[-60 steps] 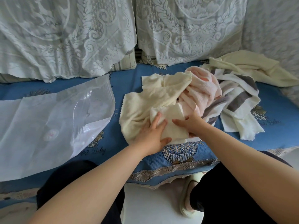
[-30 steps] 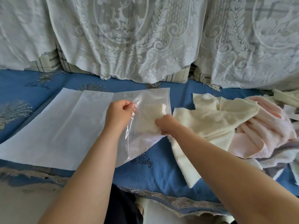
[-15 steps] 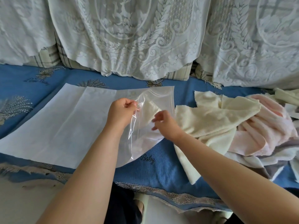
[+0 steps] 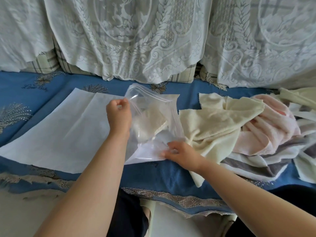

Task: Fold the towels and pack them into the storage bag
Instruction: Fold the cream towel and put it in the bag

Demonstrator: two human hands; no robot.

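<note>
One folded cream towel [image 4: 152, 120] lay inside the clear plastic zip storage bag [image 4: 68, 127]; the left hand [image 4: 119, 115] pinched its mouth, the right hand [image 4: 179, 151] fingered its near edge, and a heap of unfolded towels [image 4: 248, 130] waited to the right.

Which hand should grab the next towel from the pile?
Probably the right hand. It rests at the storage bag's lower corner, right beside the cream towel on top of the pile. The left hand is pinching the bag's top edge, holding its mouth open, farther from the towels.

One storage bag [image 4: 71, 132], two hands.
</note>
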